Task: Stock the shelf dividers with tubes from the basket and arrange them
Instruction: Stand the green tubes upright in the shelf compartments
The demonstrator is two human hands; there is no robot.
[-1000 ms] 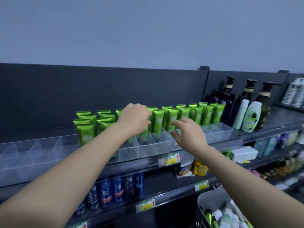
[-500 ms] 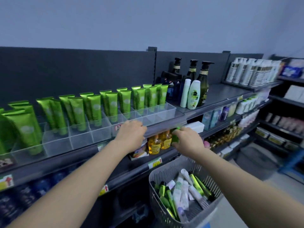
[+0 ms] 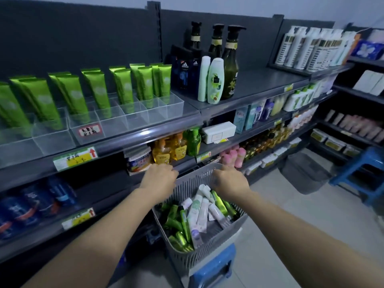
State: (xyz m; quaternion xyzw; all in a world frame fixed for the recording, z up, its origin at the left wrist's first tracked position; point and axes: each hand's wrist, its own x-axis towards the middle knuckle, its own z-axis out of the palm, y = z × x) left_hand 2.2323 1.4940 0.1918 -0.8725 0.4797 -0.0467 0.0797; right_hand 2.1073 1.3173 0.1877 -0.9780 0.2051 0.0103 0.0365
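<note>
Left hand [image 3: 159, 179], right hand [image 3: 230, 182] — over basket [image 3: 199, 260] rim

I'm facing dark grey store shelving [image 3: 259, 84] with a dark back panel [image 3: 83, 38], and a pale wall [image 3: 249, 4] is showing above it. More dark racks [image 3: 353, 93] are running along the right side, and the light tiled floor [image 3: 301, 225] is catching dim, bluish light. A blue plastic stool [image 3: 374, 157] is standing by those racks, with a grey bin [image 3: 305, 175] sitting just beside it.
</note>
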